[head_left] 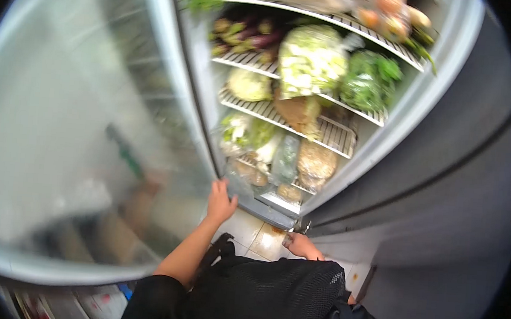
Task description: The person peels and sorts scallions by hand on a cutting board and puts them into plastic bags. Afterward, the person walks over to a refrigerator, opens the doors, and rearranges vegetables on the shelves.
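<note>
A tall fridge stands open, its wire shelves [259, 110] full of vegetables. My left hand [221, 202] is at the edge of the glass door [82, 146], fingers wrapped against its frame. Low at the right, near the fridge's bottom corner, my right hand [301, 245] has curled fingers; what they hold, if anything, is too small to make out. The shelves bear a large bag of cut pale greens [312, 62], a bag of dark leafy greens [369, 81], purple eggplants [259, 40], a cabbage [249, 85] and a bag of brownish food [317, 161].
Grey metal panels [422, 172] rise on the right. Floor tiles [244, 226] show below the fridge, with a brownish wet patch. Under the door at the lower left are blurred items [100, 303]. Bagged tomatoes or onions [390, 14] lie on the top shelf.
</note>
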Tool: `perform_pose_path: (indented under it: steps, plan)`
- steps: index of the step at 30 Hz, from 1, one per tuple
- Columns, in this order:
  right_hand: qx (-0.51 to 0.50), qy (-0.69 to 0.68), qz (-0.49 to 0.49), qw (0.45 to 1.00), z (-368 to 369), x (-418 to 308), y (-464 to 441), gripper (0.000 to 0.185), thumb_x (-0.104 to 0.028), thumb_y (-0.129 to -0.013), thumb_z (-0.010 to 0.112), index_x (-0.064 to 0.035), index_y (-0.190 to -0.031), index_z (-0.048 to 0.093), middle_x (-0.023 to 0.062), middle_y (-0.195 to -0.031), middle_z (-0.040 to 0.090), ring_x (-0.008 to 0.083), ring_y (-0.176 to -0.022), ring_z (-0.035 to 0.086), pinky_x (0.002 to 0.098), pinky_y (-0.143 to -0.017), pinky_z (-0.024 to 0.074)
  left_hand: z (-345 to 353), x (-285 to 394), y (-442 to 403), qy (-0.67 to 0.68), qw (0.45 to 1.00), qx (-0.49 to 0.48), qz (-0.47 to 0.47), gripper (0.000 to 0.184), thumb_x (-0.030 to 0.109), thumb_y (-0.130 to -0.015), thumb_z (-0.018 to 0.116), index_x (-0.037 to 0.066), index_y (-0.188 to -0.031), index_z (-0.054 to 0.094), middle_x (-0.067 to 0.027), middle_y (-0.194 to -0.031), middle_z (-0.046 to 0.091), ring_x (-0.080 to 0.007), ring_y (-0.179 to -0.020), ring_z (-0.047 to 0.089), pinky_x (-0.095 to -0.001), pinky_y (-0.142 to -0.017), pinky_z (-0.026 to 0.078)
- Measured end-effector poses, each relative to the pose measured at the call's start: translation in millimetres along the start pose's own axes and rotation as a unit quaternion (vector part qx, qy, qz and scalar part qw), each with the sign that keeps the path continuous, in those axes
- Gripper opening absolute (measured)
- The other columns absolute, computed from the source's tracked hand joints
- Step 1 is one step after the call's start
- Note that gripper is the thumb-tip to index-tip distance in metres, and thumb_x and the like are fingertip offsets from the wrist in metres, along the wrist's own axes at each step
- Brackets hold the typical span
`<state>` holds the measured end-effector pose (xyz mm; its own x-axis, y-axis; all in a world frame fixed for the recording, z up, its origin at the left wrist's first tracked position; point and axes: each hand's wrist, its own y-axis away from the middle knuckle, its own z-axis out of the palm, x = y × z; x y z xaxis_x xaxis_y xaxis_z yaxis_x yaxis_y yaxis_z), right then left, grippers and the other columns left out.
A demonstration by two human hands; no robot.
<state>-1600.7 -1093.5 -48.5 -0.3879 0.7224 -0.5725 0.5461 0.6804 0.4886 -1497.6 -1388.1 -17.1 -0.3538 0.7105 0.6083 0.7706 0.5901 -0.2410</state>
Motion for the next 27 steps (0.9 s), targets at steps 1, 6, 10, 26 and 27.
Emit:
perform_pose_path:
  steps: [1,6,10,26,27]
  plan:
    - [-0.009,0.008,-0.033,0.999,-7.5,-1.4,-1.5,0.054,-0.033,-0.079,0.060,-0.0002,-0.121,0.051,0.0240,-0.111,0.058,0.0374,-0.105,0.055,0.0396,-0.090,0.0423,4.6,-15.8,37.8,0.017,0.994,-0.106,-0.039,0.048,0.019,-0.073,0.065,0.003,-0.115,0.046,-0.0221,-0.117,0.044,-0.0378,-0.107,0.046,-0.0425,-0.092,0.039]
    - [-0.092,-0.009,-0.113,0.989,-23.4,12.0,-4.2,0.047,-0.026,-0.079,0.063,-0.0013,-0.118,0.053,0.0217,-0.108,0.060,0.0320,-0.100,0.059,0.0371,-0.088,0.0438,28.1,-49.1,244.8,0.017,0.925,-0.150,-0.348,0.030,0.021,-0.074,0.064,0.007,-0.100,0.057,-0.0207,-0.103,0.055,-0.0371,-0.101,0.054,-0.0426,-0.087,0.043]
    - [-0.266,0.027,-0.147,0.952,2.4,76.1,-34.9,0.046,-0.022,-0.079,0.064,0.0002,-0.118,0.053,0.0174,-0.099,0.064,0.0266,-0.095,0.061,0.0333,-0.082,0.0460,36.7,-21.9,377.9,0.045,0.846,0.057,-0.529,0.021,0.024,-0.074,0.061,0.005,-0.083,0.063,-0.0162,-0.080,0.064,-0.0320,-0.079,0.062,-0.0394,-0.073,0.049]
    - [-0.284,-0.056,-0.539,0.791,95.8,-209.2,65.3,0.114,-0.011,-0.074,0.069,-0.0025,-0.134,-0.028,0.0266,-0.145,-0.014,0.0412,-0.135,0.007,0.0443,-0.106,0.0236,32.2,23.1,503.5,0.122,0.667,0.301,-0.670,0.023,0.030,-0.075,0.062,0.008,-0.082,0.066,-0.0154,-0.083,0.066,-0.0314,-0.083,0.063,-0.0382,-0.076,0.049]
    - [-0.266,-0.042,-0.518,0.812,100.1,-205.0,66.4,0.114,-0.009,-0.074,0.069,-0.0025,-0.134,-0.028,0.0271,-0.145,-0.011,0.0407,-0.135,0.011,0.0432,-0.105,0.0261,30.1,13.9,498.3,0.122,0.662,0.313,-0.670,0.023,0.030,-0.075,0.062,0.008,-0.082,0.066,-0.0154,-0.083,0.066,-0.0314,-0.083,0.063,-0.0382,-0.076,0.049]
